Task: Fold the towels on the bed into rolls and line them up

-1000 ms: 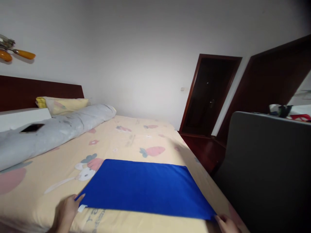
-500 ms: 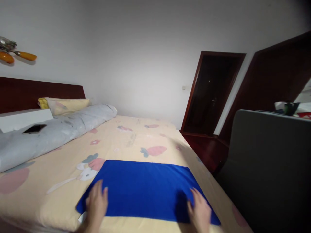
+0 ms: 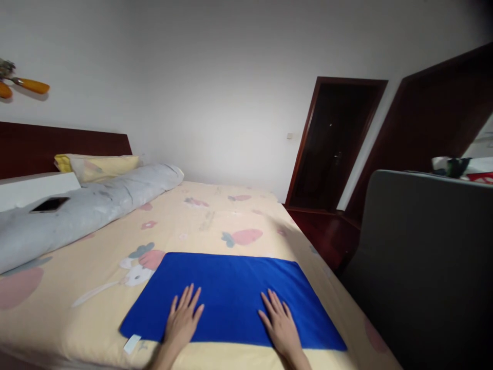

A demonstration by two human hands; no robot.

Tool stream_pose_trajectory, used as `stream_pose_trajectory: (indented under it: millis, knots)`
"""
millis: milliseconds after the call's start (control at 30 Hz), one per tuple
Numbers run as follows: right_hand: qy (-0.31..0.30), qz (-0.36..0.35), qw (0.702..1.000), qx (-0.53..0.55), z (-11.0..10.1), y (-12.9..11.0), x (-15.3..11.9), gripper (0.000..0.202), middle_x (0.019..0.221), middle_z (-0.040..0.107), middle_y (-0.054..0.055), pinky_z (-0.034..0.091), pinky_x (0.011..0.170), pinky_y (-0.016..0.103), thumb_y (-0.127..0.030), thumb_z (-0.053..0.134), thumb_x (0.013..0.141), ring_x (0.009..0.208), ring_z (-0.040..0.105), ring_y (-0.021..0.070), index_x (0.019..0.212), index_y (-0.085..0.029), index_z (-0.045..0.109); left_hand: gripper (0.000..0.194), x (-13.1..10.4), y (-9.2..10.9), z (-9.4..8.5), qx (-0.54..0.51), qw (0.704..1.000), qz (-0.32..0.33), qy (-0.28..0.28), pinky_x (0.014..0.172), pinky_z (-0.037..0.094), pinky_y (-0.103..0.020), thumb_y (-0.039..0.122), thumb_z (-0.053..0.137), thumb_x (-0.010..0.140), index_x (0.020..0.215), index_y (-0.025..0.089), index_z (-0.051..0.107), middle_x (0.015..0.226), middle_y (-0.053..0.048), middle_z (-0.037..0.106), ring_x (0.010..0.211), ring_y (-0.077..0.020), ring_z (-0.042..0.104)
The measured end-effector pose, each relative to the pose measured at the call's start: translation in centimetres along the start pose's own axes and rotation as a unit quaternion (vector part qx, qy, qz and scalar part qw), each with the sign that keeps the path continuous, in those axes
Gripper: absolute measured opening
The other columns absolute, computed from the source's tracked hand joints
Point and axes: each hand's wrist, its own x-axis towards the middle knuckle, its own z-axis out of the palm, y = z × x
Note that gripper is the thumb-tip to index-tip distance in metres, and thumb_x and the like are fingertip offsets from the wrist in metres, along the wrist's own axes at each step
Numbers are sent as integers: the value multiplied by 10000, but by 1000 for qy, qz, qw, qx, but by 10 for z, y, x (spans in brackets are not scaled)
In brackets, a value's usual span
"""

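A blue cloth (image 3: 231, 298) lies spread flat on the bed's patterned sheet (image 3: 208, 221), near its front edge. My left hand (image 3: 182, 317) rests palm down on the cloth's left half, fingers spread. On the right half, my right hand (image 3: 279, 319) lies flat too, with its fingers apart. Neither hand grips anything. A small white tag (image 3: 132, 344) sticks out from the cloth's near left corner.
A rolled grey quilt (image 3: 111, 198) lies across the bed's left side with a dark phone (image 3: 50, 204) on it. Behind are a yellow pillow (image 3: 110, 167) and the headboard (image 3: 65, 146). A grey chair back (image 3: 427, 257) stands to the right; a dark door (image 3: 333, 149) is beyond.
Both hands have moved inward from the cloth's sides and now lie flat on it with fingers spread. The white tag shows more fully. The view has shifted slightly.
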Motion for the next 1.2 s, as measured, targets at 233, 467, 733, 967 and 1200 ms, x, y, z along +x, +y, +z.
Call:
stream_pose_trajectory:
  millis: [233, 467, 733, 967, 1200]
  knots:
    - [-20, 173, 984, -38, -21, 143, -44, 758, 1579, 225, 81, 224, 1155, 523, -646, 239, 881, 1456, 191, 258, 1512, -227, 250, 670, -38, -110, -14, 93, 981, -173, 13, 1147, 197, -490, 529, 329, 894, 1499, 244, 304, 1577, -70, 219, 1448, -243, 240]
    - [96, 87, 990, -58, -13, 86, -8, 755, 1552, 277, 136, 246, 1143, 523, -624, 266, 896, 1445, 228, 296, 1464, -137, 366, 583, -6, -52, -6, 76, 984, -139, 84, 1122, 213, -524, 380, 161, 956, 1505, 242, 300, 1573, -64, 234, 1456, -242, 208]
    - [-56, -155, 983, 81, 21, -101, 92, 554, 1567, 227, 83, 218, 1168, 448, -331, 259, 971, 1457, 192, 212, 1508, -194, 262, 574, 84, 88, 7, -20, 992, 117, 32, 1171, 205, -458, 228, 243, 946, 1520, 195, 243, 1583, -56, 201, 1465, -226, 179]
    - [-64, -30, 997, -25, 12, -32, 130, 614, 1567, 244, 82, 172, 1173, 427, -543, 272, 963, 1459, 187, 206, 1485, -222, 321, 562, 124, 10, -4, 12, 999, 18, -28, 1175, 174, -461, 450, 237, 978, 1509, 269, 275, 1585, -39, 217, 1464, -210, 187]
    - [-73, 122, 986, -81, -28, 107, 115, 641, 1582, 211, 92, 179, 1162, 482, -533, 256, 954, 1465, 163, 237, 1507, -210, 252, 570, 129, -100, -24, 27, 991, -126, -24, 1149, 171, -529, 448, 216, 975, 1509, 255, 266, 1591, -70, 193, 1464, -236, 186]
